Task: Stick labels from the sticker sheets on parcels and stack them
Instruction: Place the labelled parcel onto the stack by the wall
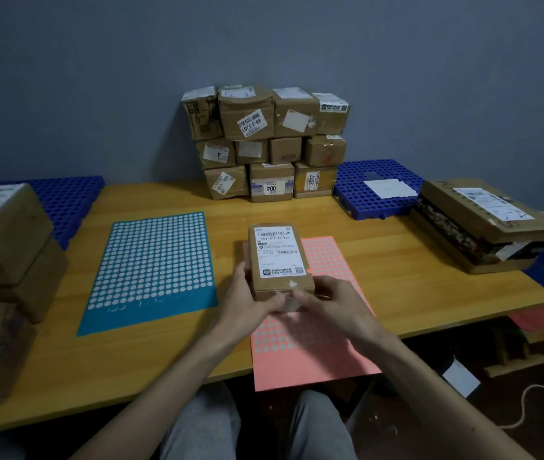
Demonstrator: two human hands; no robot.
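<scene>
A: Left hand (247, 302), right hand (328, 305)?
B: Both curled round 1 parcel's (274, 284) near end, above pink sheet (314, 356).
A: Looks?
B: Brown box, white barcode label (279, 252). Sheet overhangs table (403, 260) edge; bare wood to its right.

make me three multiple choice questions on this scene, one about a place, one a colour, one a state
1. Where is the stack of parcels? A) against the wall B) on the floor C) on a chair
2. What colour is the sticker sheet under the small parcel? A) green B) pink C) yellow
3. How is the small parcel held? A) one hand only B) untouched C) both hands
Answers: 1 A, it stands at the table's far edge; 2 B, pink shows around the parcel; 3 C, left hand and right hand both grip it.
</scene>
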